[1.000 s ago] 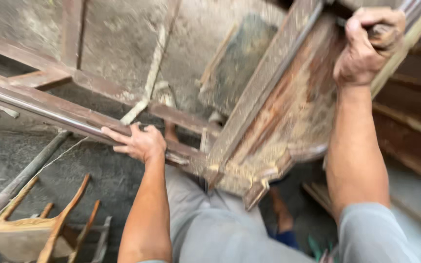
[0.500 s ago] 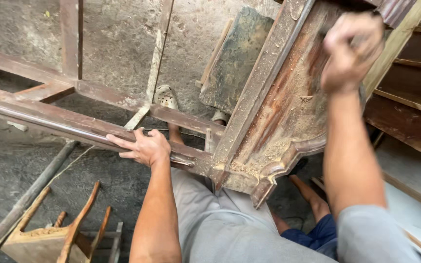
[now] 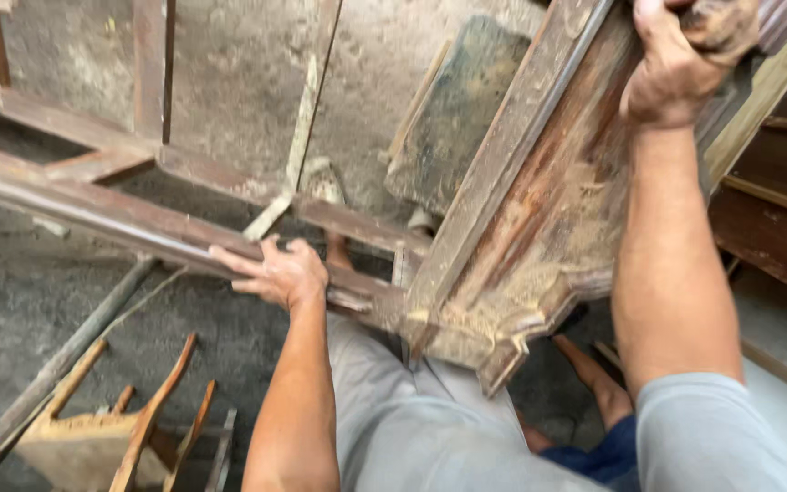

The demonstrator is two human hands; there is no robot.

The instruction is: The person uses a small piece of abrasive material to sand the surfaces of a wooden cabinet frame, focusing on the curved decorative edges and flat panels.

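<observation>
L hand lay flat on long dark wood rail, fingers spread over top edge, grip loose, not closed round it. R hand up top right, grip closed on brownish lump, prob. sanding block, pressed to worn carved wood panel. Panel tilted, dusty w/ sawdust, lower corner meeting rail just beside L hand. Small wooden chair on concrete floor, lower left. Grey trousers below.

The right hand is blurred, its fingertips cut off above.
</observation>
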